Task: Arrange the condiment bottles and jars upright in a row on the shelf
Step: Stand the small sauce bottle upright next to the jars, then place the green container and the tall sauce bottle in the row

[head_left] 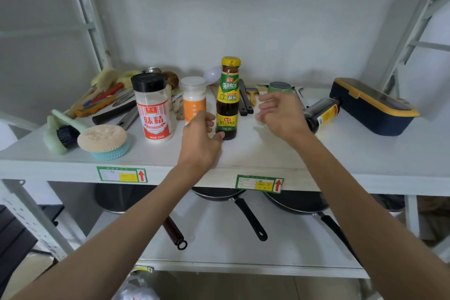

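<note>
Three containers stand upright on the white shelf (267,153): a red-labelled seasoning shaker (153,109) with a black cap, a small orange-labelled jar (194,98) with a clear lid, and a dark sauce bottle (227,100) with a yellow cap. A dark soy-sauce bottle (321,113) lies on its side at the right. My left hand (202,139) sits at the foot of the sauce bottle, thumb by its base, fingers loose. My right hand (280,112) hovers open between the sauce bottle and the lying bottle, holding nothing.
Scrub pads (103,140), a green brush (60,133) and several utensils crowd the shelf's left and back. A navy and yellow box (372,106) sits at the far right. Pans (243,202) rest on the lower shelf.
</note>
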`<state>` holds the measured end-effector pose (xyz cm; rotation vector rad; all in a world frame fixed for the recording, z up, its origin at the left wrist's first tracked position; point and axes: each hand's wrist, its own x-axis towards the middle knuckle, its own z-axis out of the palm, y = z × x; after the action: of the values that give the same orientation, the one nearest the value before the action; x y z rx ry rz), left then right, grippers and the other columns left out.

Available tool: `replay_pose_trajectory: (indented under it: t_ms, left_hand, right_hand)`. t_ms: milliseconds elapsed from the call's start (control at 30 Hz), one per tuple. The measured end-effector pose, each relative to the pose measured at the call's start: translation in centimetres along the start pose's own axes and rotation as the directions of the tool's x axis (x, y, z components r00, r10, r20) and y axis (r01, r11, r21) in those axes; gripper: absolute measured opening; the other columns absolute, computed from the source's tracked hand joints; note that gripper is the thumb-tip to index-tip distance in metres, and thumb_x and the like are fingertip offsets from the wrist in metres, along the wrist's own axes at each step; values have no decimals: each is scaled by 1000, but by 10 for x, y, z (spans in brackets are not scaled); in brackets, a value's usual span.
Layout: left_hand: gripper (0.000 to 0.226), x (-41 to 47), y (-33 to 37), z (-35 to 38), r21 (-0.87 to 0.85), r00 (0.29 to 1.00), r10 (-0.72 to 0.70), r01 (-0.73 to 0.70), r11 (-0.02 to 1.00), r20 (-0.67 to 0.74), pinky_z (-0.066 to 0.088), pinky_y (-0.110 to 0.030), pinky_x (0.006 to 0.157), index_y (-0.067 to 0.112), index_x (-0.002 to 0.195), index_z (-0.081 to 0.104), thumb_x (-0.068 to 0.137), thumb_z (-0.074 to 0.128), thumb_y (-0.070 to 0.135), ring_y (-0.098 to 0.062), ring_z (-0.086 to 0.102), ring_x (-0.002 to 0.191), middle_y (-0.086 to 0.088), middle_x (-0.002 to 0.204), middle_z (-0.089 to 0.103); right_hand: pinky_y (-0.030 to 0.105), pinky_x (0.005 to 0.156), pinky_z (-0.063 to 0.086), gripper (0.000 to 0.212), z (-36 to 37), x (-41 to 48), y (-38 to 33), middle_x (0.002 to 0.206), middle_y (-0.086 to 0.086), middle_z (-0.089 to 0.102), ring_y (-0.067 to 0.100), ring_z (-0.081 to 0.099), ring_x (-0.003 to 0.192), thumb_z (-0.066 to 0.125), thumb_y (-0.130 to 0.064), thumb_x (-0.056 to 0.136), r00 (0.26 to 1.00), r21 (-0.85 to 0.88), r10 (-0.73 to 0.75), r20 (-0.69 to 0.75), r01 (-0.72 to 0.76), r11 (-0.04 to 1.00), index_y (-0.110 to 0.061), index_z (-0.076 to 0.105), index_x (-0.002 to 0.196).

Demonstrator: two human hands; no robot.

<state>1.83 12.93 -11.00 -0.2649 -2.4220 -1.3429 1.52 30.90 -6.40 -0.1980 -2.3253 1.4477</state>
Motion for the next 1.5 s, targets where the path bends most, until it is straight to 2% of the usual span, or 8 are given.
replay_pose_trajectory:
  t_ms: [200, 433, 733, 900, 1067, 1200, 1400, 1500]
  left_hand:
    - [32, -23, 31, 24, -32, 978, 103, -99, 995, 183, 52, -26, 87, 14, 113, 61, 84, 72, 19, -15, 59, 95, -2, 102, 63]
    - [56, 1, 69, 74, 17, 962, -13, 9, 1000, 273, 46, -27, 90, 5, 132, 48, 84, 73, 18, -26, 56, 118, -12, 129, 58]
    - [49, 23, 78, 106, 53, 968, -70, 59, 997, 240, 47, -31, 82, 4, 126, 48, 84, 72, 12, -32, 58, 115, -16, 129, 58]
    - [52, 26, 75, 110, 14, 972, -51, 49, 999, 229, 47, -34, 94, 4, 129, 48, 84, 73, 13, -31, 55, 121, -15, 133, 56]
    - [55, 40, 76, 115, -79, 956, -117, 143, 986, 268, 44, -27, 86, 6, 128, 48, 81, 76, 12, -27, 56, 119, -12, 130, 58]
    - [59, 46, 74, 118, -121, 951, -152, 190, 974, 271, 48, -33, 96, 6, 126, 53, 75, 82, 17, -26, 59, 117, -10, 126, 62]
    - [62, 43, 66, 118, -127, 970, -127, 155, 980, 206, 43, -26, 77, 6, 120, 50, 73, 84, 24, -24, 59, 109, -9, 121, 61]
    - [68, 42, 65, 120, -103, 971, -118, 142, 985, 209, 49, -32, 80, 7, 122, 46, 70, 86, 26, -26, 59, 111, -11, 123, 58]
  right_hand:
    - [37, 87, 58, 30, -50, 28, -1, 95, 5, 68, 23, 68, 95, 63, 5, 79, 975, -136, -67, -213, 38, 990, -9, 68, 104]
    - [35, 97, 48, 65, -51, 56, -17, 131, 8, 55, 25, 55, 118, 77, -39, 76, 998, -347, 25, 50, -6, 938, -14, 54, 132]
    - [38, 88, 59, 37, -60, 78, -19, 100, 8, 65, 26, 68, 102, 82, -15, 76, 959, -327, 78, 272, 16, 945, -9, 67, 109]
    - [26, 90, 51, 43, -79, 77, -22, 119, 9, 61, 20, 59, 109, 74, -9, 83, 905, -382, 58, 422, 119, 916, -20, 66, 124]
    - [2, 61, 44, 50, -87, 74, -23, 121, -1, 55, 12, 52, 117, 68, 1, 86, 865, -377, 43, 501, 173, 910, -20, 62, 131]
    - [7, 73, 43, 51, -88, 75, -21, 131, -2, 59, 10, 51, 127, 69, 2, 85, 860, -369, 24, 510, 194, 909, -25, 63, 128]
    - [26, 75, 55, 52, -83, 75, -15, 98, 2, 68, 12, 65, 85, 79, -44, 76, 933, -346, 24, 359, 110, 932, -12, 65, 116]
    - [25, 74, 55, 50, -84, 76, -15, 99, 8, 67, 11, 62, 78, 80, -37, 77, 944, -355, -9, 331, 133, 925, -4, 67, 112]
